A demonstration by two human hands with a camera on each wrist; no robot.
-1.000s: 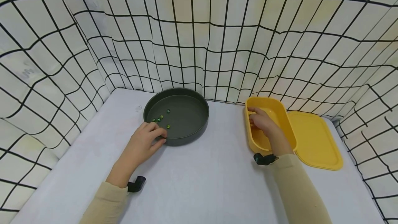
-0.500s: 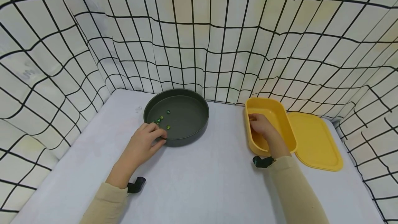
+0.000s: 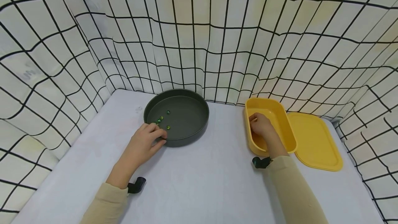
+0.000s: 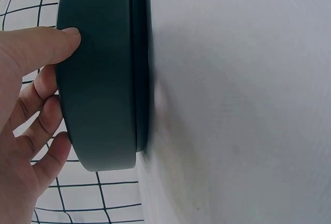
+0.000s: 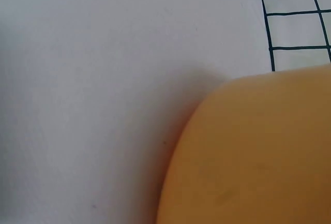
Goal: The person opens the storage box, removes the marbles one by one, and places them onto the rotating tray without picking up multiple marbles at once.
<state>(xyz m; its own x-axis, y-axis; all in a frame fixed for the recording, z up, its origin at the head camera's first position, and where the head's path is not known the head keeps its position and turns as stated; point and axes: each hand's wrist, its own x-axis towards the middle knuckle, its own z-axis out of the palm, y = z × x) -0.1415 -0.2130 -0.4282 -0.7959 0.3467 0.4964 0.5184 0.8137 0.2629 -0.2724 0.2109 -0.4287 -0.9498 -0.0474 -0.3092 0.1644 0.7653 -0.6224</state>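
Note:
In the head view my left hand [image 3: 144, 142] grips the near left rim of a round dark green pan [image 3: 188, 115]. The left wrist view shows the thumb on the outer wall of the pan [image 4: 98, 89] and the fingers over its rim. Several small shiny green marbles [image 3: 168, 127] lie on the left side of the pan floor. My right hand [image 3: 262, 125] reaches down into a yellow rectangular container [image 3: 277, 113], its fingers bent near the left wall. The fingertips are hidden, so I cannot tell whether they hold anything. Only the outer container wall [image 5: 248, 151] fills the right wrist view.
A flat yellow lid [image 3: 317, 141] lies on the white table [image 3: 205, 182] to the right of the container. Behind and at both sides stand white walls covered by black netting [image 3: 199, 34]. A black wrist camera [image 3: 136, 185] is strapped to the left wrist.
The right hand has shifted slightly toward the near side inside the container, and its fingers have drawn together. The left hand and pan stay in place.

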